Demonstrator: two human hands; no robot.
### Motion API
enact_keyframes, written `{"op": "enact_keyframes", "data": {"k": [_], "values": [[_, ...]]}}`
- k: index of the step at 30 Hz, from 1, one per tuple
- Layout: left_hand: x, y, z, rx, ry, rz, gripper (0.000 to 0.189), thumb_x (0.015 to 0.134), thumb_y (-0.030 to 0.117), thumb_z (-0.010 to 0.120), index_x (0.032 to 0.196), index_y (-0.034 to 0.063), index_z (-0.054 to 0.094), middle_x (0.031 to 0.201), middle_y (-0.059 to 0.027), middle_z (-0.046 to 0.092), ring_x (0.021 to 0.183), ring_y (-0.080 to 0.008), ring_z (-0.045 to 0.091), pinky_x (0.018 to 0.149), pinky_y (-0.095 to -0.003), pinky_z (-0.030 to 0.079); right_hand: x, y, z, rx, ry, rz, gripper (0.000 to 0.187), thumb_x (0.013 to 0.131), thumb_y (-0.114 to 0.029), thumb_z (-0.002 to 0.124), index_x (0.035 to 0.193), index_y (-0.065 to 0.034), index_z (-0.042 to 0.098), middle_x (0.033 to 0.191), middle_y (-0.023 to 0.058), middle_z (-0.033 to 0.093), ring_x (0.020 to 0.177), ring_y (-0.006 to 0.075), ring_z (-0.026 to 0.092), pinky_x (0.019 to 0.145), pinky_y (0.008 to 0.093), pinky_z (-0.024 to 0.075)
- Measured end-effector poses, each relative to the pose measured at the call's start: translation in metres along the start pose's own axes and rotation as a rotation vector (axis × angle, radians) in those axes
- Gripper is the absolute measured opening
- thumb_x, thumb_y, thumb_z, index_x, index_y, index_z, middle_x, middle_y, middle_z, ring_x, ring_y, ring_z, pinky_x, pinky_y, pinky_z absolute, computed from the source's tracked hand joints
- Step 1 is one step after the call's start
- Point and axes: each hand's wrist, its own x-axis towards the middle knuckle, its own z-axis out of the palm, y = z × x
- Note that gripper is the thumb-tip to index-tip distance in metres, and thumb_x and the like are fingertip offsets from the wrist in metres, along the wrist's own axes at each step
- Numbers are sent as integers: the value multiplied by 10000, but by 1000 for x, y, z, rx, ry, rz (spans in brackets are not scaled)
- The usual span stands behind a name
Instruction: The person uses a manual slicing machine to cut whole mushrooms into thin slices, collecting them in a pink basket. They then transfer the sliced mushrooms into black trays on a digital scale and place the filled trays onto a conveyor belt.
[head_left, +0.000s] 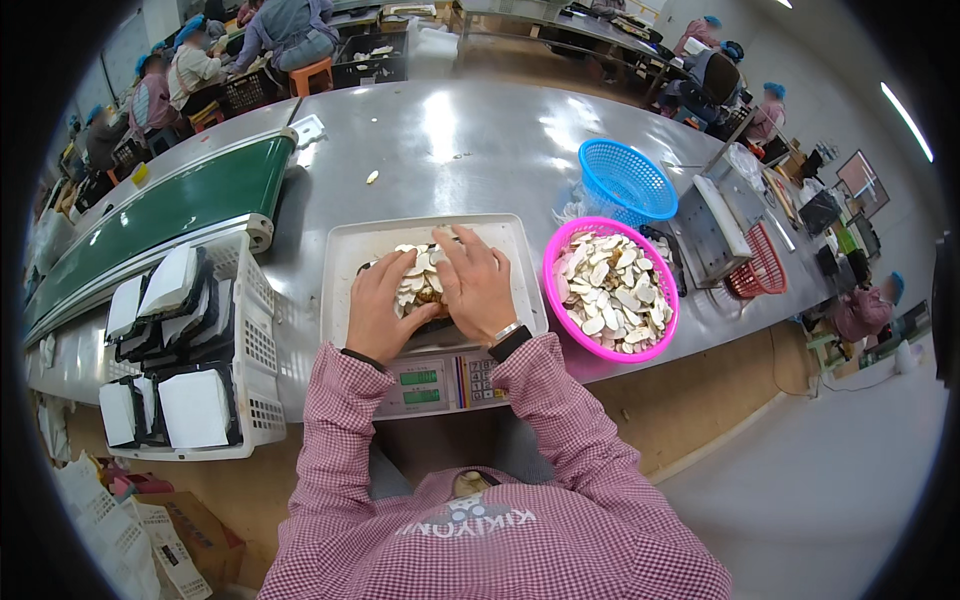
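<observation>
A heap of pale slices (417, 283), which look like sliced mushroom, with a few browner pieces, lies between my hands. Beneath it shows part of a black tray (433, 327), mostly covered. Tray and slices rest on the pale pan (343, 247) of a digital scale (417, 386) with lit green displays. My left hand (384, 306) curves around the heap's left side, thumb against the slices. Over its right side lies my right hand (480, 283), fingers spread and touching the slices. Right of the pan stands a pink plastic basket (550, 300) full of similar slices (611, 296).
A white crate (255, 352) at left holds black trays with white liners (193, 409). Beyond it runs a green conveyor belt (187, 195). A blue basket (626, 180), a metal stand (712, 232) and a red basket (757, 259) are at right. Several people work in the background.
</observation>
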Motion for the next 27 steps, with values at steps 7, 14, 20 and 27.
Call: {"op": "enact_keyframes", "data": {"k": [7, 14, 20, 27], "values": [[0, -9, -10, -342, 10, -86, 505, 864, 165, 670, 1328, 25, 527, 1322, -203, 548, 1223, -351, 522, 1050, -420, 399, -18, -9, -37, -19, -37, -205, 511, 808, -270, 722, 1283, -134, 592, 1432, 132, 465, 1326, 359, 420, 1089, 473, 295], [2, -14, -8, -285, -15, -48, 368, 910, 149, 605, 1248, 3, 598, 1309, -206, 575, 1242, -374, 522, 1063, -419, 404, -19, -4, -24, 74, -37, -264, 310, 736, -199, 788, 1030, -153, 700, 1387, 89, 520, 1363, 351, 373, 1083, 492, 292], [-6, -10, -9, -281, 30, 19, 373, 901, 121, 607, 1262, 24, 601, 1320, -201, 569, 1253, -370, 515, 1074, -417, 391, -21, -10, -24, 294, 0, -133, 225, 743, -128, 769, 960, -148, 717, 1351, 80, 562, 1348, 346, 406, 1081, 469, 324], [-6, -19, -12, -392, 183, -167, 385, 993, 222, 496, 1306, 7, 560, 1319, -188, 565, 1245, -318, 525, 1060, -377, 384, -27, 26, -61, 455, 243, 194, 224, 792, -58, 736, 1008, -70, 678, 1333, 122, 569, 1283, 263, 497, 1078, 383, 367]]}}
